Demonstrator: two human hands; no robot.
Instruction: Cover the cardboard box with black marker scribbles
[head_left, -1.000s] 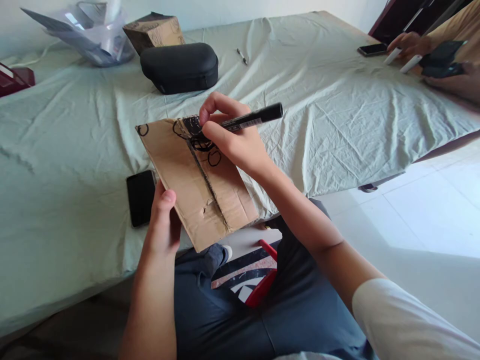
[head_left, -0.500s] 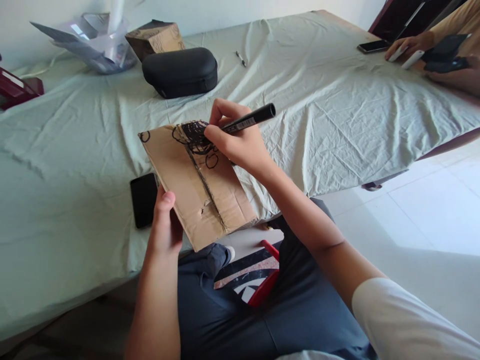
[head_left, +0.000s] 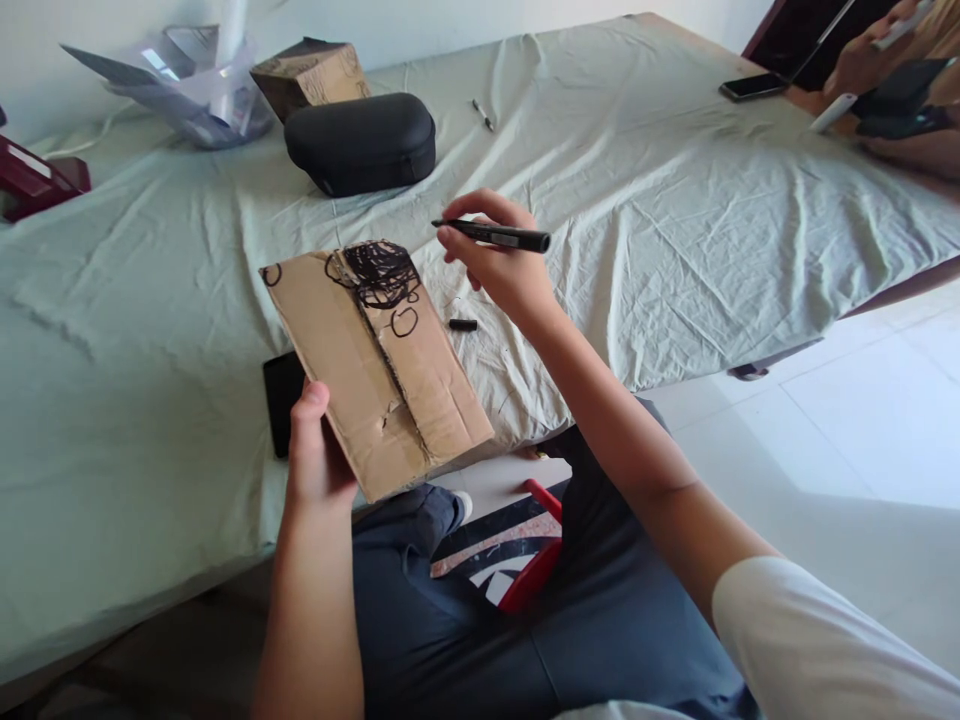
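Note:
My left hand (head_left: 319, 455) grips the near left edge of a brown cardboard sheet (head_left: 375, 370), tilted up over the bed's edge. Black scribbles and small circles cover the sheet's far end. My right hand (head_left: 499, 265) holds a black marker (head_left: 495, 236) level, to the right of the sheet and clear of it. A small black marker cap (head_left: 463, 324) lies on the pale green sheet of the bed (head_left: 637, 220) just below that hand.
A black phone (head_left: 281, 395) lies partly behind the cardboard. Farther back sit a black hard case (head_left: 361, 140), a cardboard box (head_left: 311, 72), clear plastic wrapping (head_left: 180, 85) and a pen (head_left: 484, 113). At the top right another person's hands (head_left: 870, 60) work beside a phone (head_left: 752, 87).
My right hand lifted the marker off the cardboard and moved right, turning the marker level. The cardboard shifted slightly left, uncovering the cap on the bed.

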